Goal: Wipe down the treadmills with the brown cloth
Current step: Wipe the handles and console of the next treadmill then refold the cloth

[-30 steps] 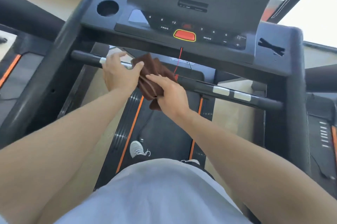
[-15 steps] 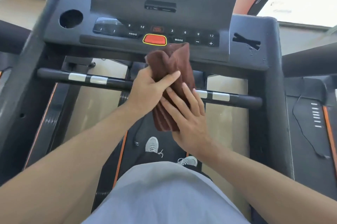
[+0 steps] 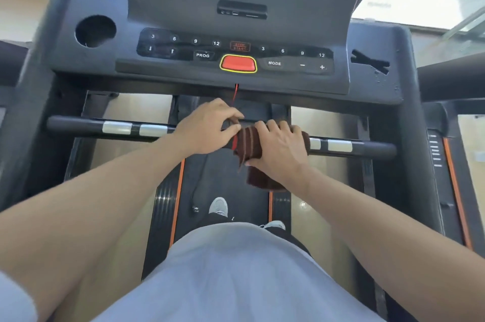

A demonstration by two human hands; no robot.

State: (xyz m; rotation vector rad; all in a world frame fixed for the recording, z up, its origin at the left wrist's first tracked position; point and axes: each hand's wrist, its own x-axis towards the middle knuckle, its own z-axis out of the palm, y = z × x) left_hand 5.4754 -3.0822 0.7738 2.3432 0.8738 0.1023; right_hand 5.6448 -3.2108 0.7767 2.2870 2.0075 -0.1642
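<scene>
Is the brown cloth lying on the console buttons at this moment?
No, the brown cloth is wrapped over the handlebar below the console, under the right hand.

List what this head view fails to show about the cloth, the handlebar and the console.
- Brown cloth: the part on the handlebar lies under the right hand.
- Handlebar middle: covered by the left hand and the cloth.
- Console screen: cut off by the top edge.
- STOP/START label: dim, barely legible.
</scene>
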